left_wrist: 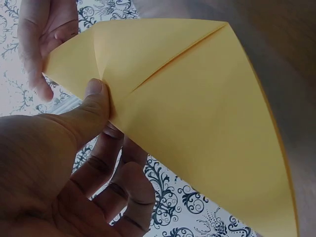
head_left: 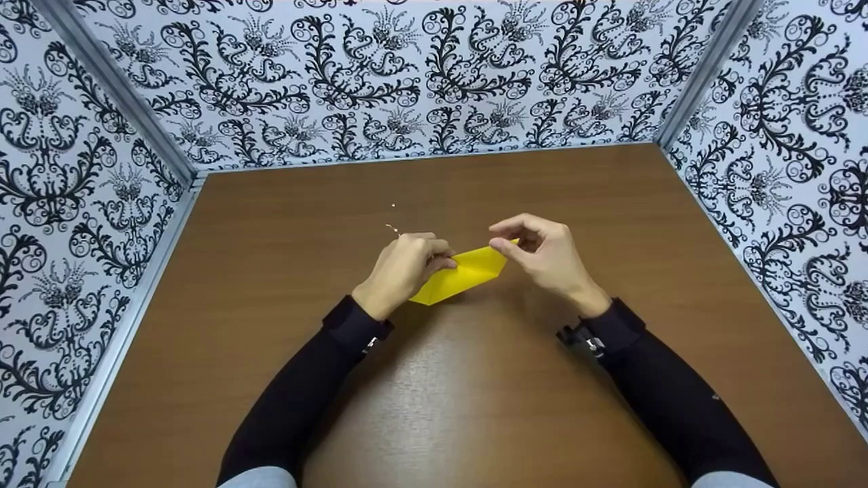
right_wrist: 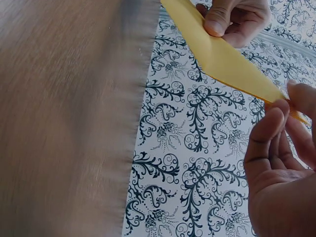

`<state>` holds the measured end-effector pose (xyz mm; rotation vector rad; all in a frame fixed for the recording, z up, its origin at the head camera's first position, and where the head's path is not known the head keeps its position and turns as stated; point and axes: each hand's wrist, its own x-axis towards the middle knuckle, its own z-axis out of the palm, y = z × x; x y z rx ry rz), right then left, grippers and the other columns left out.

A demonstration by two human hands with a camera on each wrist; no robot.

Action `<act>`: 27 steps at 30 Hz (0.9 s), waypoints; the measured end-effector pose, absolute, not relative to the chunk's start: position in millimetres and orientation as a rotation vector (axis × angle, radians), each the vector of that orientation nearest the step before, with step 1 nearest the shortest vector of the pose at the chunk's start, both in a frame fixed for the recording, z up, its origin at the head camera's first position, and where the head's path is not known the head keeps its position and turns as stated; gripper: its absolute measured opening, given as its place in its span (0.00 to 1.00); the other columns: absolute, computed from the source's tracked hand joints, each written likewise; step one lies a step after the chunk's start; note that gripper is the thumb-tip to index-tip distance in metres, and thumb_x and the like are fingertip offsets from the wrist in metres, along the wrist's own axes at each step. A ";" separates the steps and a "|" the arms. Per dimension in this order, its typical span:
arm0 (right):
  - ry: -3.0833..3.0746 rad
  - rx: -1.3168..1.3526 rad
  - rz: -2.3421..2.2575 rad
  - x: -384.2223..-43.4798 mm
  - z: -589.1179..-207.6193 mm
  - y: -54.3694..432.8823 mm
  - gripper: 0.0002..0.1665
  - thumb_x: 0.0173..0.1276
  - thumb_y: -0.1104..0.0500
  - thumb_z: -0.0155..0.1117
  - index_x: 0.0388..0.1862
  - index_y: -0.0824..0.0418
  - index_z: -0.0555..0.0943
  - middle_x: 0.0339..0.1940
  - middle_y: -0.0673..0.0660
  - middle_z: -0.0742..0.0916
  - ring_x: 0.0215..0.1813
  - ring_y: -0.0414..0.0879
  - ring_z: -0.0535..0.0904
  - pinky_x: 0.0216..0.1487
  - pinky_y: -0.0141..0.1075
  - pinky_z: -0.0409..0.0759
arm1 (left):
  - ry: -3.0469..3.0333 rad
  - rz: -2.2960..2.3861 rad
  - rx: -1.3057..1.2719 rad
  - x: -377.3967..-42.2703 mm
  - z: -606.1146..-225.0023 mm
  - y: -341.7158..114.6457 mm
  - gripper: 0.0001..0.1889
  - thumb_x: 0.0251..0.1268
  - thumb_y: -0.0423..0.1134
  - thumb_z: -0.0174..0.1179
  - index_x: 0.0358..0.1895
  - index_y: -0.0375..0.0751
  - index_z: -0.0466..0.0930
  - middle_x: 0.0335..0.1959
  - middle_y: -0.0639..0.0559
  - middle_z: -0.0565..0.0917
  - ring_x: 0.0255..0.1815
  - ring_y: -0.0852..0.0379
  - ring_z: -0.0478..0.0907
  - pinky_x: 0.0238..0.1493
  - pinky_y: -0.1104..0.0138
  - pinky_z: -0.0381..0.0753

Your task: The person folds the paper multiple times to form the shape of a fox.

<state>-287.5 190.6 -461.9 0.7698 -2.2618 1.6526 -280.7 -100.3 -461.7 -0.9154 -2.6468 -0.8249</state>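
Note:
A folded piece of yellow paper (head_left: 471, 270) is held up between my two hands, tilted over the table. My left hand (head_left: 407, 264) pinches its upper edge, and in the left wrist view the thumb (left_wrist: 96, 96) presses on the front face while the other fingers sit behind. My right hand (head_left: 549, 254) pinches the narrow right tip between thumb and fingers. Crease lines run across the paper (left_wrist: 207, 108) in the left wrist view, and one fold stands slightly apart as a slit. From the right wrist, the paper (right_wrist: 229, 64) shows bent, with a layered lower edge.
Beneath the hands lies a brown wooden table (head_left: 420, 407). Small pale specks (head_left: 392, 228) show just beyond the left hand. A white wall with black scrolls (head_left: 407, 74) stands behind the table, with similar panels and grey metal posts at both sides.

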 end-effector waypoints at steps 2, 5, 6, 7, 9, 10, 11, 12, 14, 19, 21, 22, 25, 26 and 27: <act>-2.294 0.767 1.638 -287.6 -462.1 190.8 0.10 0.77 0.61 0.85 0.54 0.56 0.97 0.46 0.56 0.98 0.37 0.43 0.89 0.38 0.24 0.85 | -2.643 -0.824 -0.923 -281.2 -463.7 -100.9 0.12 0.81 0.47 0.72 0.51 0.44 0.98 0.43 0.47 0.95 0.42 0.49 0.93 0.49 0.56 0.96; -2.332 0.768 1.596 -288.3 -462.7 191.3 0.08 0.77 0.59 0.85 0.52 0.55 0.98 0.47 0.53 0.99 0.35 0.43 0.87 0.37 0.24 0.82 | -2.635 -0.828 -0.930 -282.6 -466.5 -102.1 0.12 0.81 0.46 0.73 0.52 0.43 0.98 0.44 0.46 0.95 0.43 0.49 0.93 0.49 0.55 0.96; -2.340 0.769 1.582 -288.8 -463.1 191.4 0.07 0.77 0.59 0.85 0.51 0.56 0.98 0.47 0.53 0.99 0.34 0.44 0.86 0.36 0.24 0.81 | -2.635 -0.832 -0.929 -283.2 -467.4 -102.4 0.12 0.82 0.46 0.73 0.52 0.43 0.98 0.44 0.47 0.95 0.43 0.49 0.93 0.49 0.55 0.96; -2.347 0.767 1.569 -289.5 -463.3 191.6 0.07 0.77 0.59 0.84 0.51 0.56 0.98 0.47 0.53 0.99 0.33 0.44 0.85 0.36 0.23 0.81 | -2.638 -0.836 -0.926 -283.9 -468.3 -102.6 0.12 0.82 0.47 0.73 0.52 0.43 0.98 0.44 0.47 0.95 0.43 0.49 0.93 0.49 0.55 0.96; -2.362 0.761 1.549 -291.2 -463.3 192.5 0.07 0.78 0.59 0.84 0.51 0.57 0.98 0.47 0.53 0.99 0.33 0.43 0.84 0.36 0.23 0.79 | -2.642 -0.842 -0.911 -285.2 -469.3 -102.7 0.13 0.81 0.47 0.74 0.53 0.43 0.98 0.45 0.47 0.96 0.44 0.49 0.93 0.50 0.56 0.96; -2.371 0.757 1.542 -292.1 -463.3 193.3 0.08 0.78 0.59 0.83 0.51 0.58 0.98 0.47 0.54 0.99 0.32 0.43 0.83 0.35 0.23 0.79 | -2.645 -0.847 -0.899 -285.8 -469.6 -102.7 0.13 0.80 0.47 0.74 0.53 0.43 0.98 0.46 0.47 0.96 0.44 0.49 0.93 0.51 0.56 0.96; -2.382 0.750 1.533 -293.1 -463.4 194.3 0.07 0.78 0.59 0.83 0.52 0.58 0.98 0.47 0.54 0.99 0.31 0.43 0.83 0.35 0.23 0.79 | -2.651 -0.852 -0.886 -286.4 -469.7 -102.7 0.13 0.80 0.48 0.75 0.54 0.44 0.98 0.46 0.47 0.96 0.45 0.49 0.93 0.52 0.57 0.96; -2.395 0.741 1.524 -293.9 -463.1 195.3 0.08 0.79 0.59 0.83 0.52 0.59 0.98 0.47 0.54 0.99 0.31 0.42 0.83 0.34 0.23 0.79 | -2.657 -0.856 -0.870 -286.8 -469.7 -102.6 0.13 0.79 0.48 0.75 0.54 0.44 0.98 0.47 0.47 0.96 0.45 0.49 0.94 0.53 0.57 0.97; -2.432 0.719 1.494 -295.4 -462.4 198.0 0.09 0.79 0.58 0.82 0.52 0.60 0.98 0.46 0.55 0.99 0.30 0.42 0.83 0.34 0.23 0.79 | -2.665 -0.866 -0.845 -287.6 -469.6 -102.5 0.14 0.78 0.47 0.76 0.55 0.44 0.98 0.49 0.47 0.96 0.47 0.49 0.95 0.55 0.58 0.97; -2.571 0.639 1.382 -300.6 -464.3 205.2 0.09 0.80 0.59 0.81 0.54 0.61 0.97 0.45 0.59 0.99 0.31 0.48 0.86 0.34 0.23 0.84 | -2.672 -0.848 -0.811 -289.0 -470.9 -102.5 0.15 0.78 0.46 0.78 0.59 0.45 0.97 0.54 0.46 0.94 0.51 0.47 0.94 0.57 0.56 0.96; -2.637 0.602 1.335 -303.4 -466.4 208.5 0.09 0.81 0.60 0.81 0.54 0.61 0.97 0.45 0.60 0.99 0.32 0.50 0.87 0.34 0.24 0.85 | -2.667 -0.823 -0.806 -288.7 -471.1 -102.4 0.14 0.78 0.46 0.78 0.59 0.46 0.97 0.55 0.46 0.94 0.52 0.46 0.93 0.57 0.56 0.96; -2.670 0.580 1.313 -304.4 -467.5 210.1 0.09 0.81 0.60 0.81 0.55 0.62 0.97 0.45 0.60 0.99 0.32 0.50 0.88 0.34 0.24 0.85 | -2.661 -0.813 -0.808 -288.3 -471.1 -102.3 0.13 0.78 0.45 0.78 0.59 0.47 0.97 0.55 0.46 0.93 0.52 0.46 0.92 0.57 0.56 0.96; -2.755 0.521 1.251 -308.0 -471.8 215.4 0.10 0.82 0.60 0.80 0.56 0.63 0.97 0.46 0.61 0.98 0.32 0.50 0.88 0.34 0.25 0.84 | -2.634 -0.796 -0.843 -287.1 -471.2 -101.6 0.10 0.78 0.43 0.79 0.56 0.47 0.98 0.54 0.47 0.92 0.53 0.47 0.92 0.58 0.56 0.96; -2.777 0.505 1.231 -308.9 -473.1 216.8 0.10 0.82 0.60 0.80 0.56 0.63 0.97 0.47 0.61 0.98 0.32 0.49 0.88 0.34 0.26 0.84 | -2.625 -0.790 -0.864 -286.6 -471.4 -101.2 0.09 0.78 0.43 0.79 0.54 0.46 0.98 0.53 0.47 0.92 0.53 0.47 0.92 0.58 0.56 0.96; -2.798 0.488 1.215 -309.6 -474.3 218.1 0.10 0.82 0.60 0.80 0.56 0.62 0.97 0.47 0.62 0.98 0.32 0.49 0.88 0.34 0.26 0.83 | -2.613 -0.781 -0.894 -286.1 -471.8 -100.9 0.08 0.78 0.42 0.80 0.53 0.46 0.98 0.51 0.47 0.92 0.53 0.48 0.92 0.58 0.57 0.96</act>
